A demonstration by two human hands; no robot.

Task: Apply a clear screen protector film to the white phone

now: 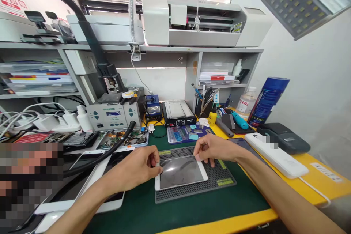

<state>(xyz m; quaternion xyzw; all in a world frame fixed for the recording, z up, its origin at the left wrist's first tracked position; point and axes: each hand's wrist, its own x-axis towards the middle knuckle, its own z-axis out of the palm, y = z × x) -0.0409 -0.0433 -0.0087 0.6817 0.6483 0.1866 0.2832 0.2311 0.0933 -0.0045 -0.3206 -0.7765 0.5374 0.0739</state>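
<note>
A white-framed tablet with a dark, glossy screen lies on a grey perforated mat in front of me. My left hand is closed, thumb and fingers pinching the tablet's left edge near its upper corner. At the upper right corner, my right hand pinches the frame between thumb and bent fingers. A light reflects on the left part of the screen. The fingertips under the tablet's edges are hidden.
More white tablets lie left, crossed by a black hose. Behind stand a hot-air station, a tray of circuit boards and a heating plate. A white power bank and yellow bottle are right.
</note>
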